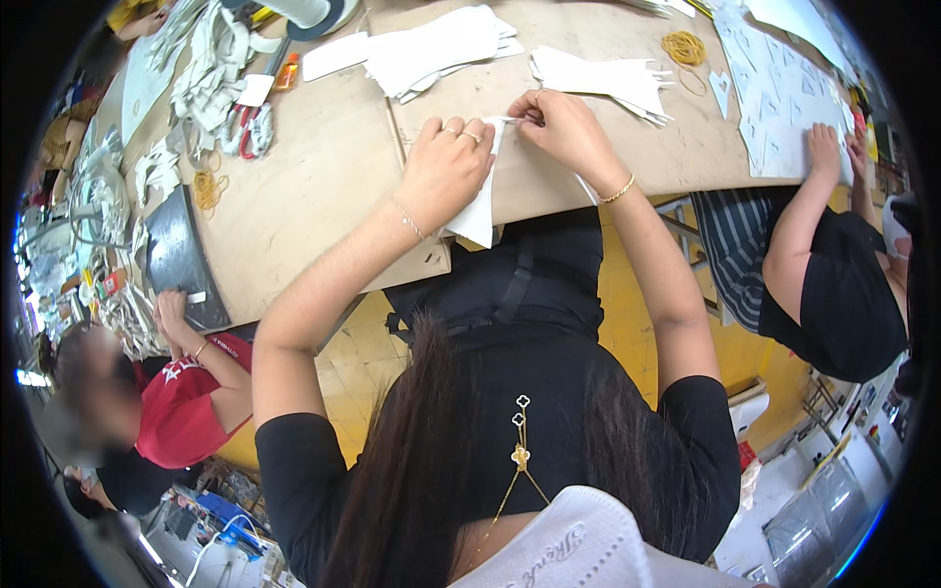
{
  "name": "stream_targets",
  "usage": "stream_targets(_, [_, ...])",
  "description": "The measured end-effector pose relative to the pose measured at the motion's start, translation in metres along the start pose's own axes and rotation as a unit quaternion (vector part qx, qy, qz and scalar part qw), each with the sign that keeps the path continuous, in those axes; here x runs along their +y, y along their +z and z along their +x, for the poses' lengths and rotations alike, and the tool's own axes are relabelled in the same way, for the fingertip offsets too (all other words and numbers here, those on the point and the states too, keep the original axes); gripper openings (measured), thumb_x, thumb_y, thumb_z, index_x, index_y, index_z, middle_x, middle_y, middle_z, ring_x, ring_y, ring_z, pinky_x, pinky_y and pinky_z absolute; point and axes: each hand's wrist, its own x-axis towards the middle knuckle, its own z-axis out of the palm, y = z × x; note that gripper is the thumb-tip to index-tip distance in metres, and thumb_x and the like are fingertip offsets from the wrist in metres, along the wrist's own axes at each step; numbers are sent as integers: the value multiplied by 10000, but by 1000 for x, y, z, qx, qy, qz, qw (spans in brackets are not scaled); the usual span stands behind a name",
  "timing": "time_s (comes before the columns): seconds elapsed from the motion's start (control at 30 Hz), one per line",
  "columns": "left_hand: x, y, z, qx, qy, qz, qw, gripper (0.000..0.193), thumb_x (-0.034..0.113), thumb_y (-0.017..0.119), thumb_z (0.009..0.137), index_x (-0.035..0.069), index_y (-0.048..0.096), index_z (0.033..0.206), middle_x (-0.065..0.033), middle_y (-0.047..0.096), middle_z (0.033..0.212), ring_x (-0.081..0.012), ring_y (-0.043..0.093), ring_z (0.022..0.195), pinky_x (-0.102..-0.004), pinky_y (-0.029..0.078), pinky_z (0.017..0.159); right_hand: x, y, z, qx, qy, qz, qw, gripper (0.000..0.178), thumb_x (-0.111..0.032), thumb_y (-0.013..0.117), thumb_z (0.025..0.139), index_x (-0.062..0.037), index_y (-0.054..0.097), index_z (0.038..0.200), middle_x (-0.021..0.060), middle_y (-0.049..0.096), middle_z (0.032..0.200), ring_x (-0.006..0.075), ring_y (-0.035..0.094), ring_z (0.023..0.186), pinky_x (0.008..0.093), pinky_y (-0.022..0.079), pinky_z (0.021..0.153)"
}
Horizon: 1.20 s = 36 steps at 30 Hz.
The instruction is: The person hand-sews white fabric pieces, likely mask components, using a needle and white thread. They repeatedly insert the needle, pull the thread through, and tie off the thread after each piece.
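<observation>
A white cut piece of thin sheet material [478, 218] hangs over the near edge of the table between my hands; whether it is cloth or leather I cannot tell. My left hand [446, 169] has its fingers curled closed on the piece's upper part. With thumb and forefinger, my right hand [567, 129] pinches a narrow end of it. Beyond my left hand lies a stack of white cut pieces [441, 44]. Another stack with finger-like ends [603, 78] rests just past my right hand.
Brown sheeting covers the table [304, 157]. Rubber bands [683, 47] lie at the back right, more bands [208, 189] at the left. A small orange bottle [286, 72] stands near heaped white scraps [211, 73]. Co-workers sit at both sides, one in a red shirt [191, 412].
</observation>
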Motion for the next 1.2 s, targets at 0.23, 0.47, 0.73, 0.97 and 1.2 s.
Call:
stream_targets(0.23, [12,8,-32,85,-115,-64,988,352,185,675,897,57,642,1224,-68,583,1043,-232,570,962,-379,412,848,-18,-4,-2,-78,37,31,996,255,-215,718,896,13,723,1011,131,698,745,230,632,637,346,518,670])
stream_targets(0.47, [7,14,-29,113,-100,-86,985,335,142,666,892,63,649,1218,-65,582,1039,-237,567,952,-380,412,848,-17,-29,-36,-71,111,13,991,240,-233,710,896,0,746,942,170,706,818,360,668,752,406,511,701])
stream_targets(0.73, [18,20,-27,104,-134,-109,979,285,64,630,897,35,675,1177,-89,599,970,-254,590,931,-372,431,825,-43,-20,-29,35,-27,-124,991,206,-166,721,879,-61,768,1050,114,615,835,297,639,752,393,512,690])
stream_targets(0.97, [7,21,-25,122,-102,-175,972,296,38,641,879,18,678,1172,-93,604,927,-270,602,907,-384,443,809,-48,6,-77,77,-45,-119,989,332,-43,758,800,-108,757,1126,77,574,821,249,631,680,370,523,610])
stream_targets(1.2, [4,16,-23,98,-97,-196,971,295,51,639,894,10,672,1185,-108,601,954,-287,601,924,-389,453,818,-40,28,-95,86,-72,-132,985,366,-12,670,801,-101,746,1148,70,535,826,225,621,623,357,527,558])
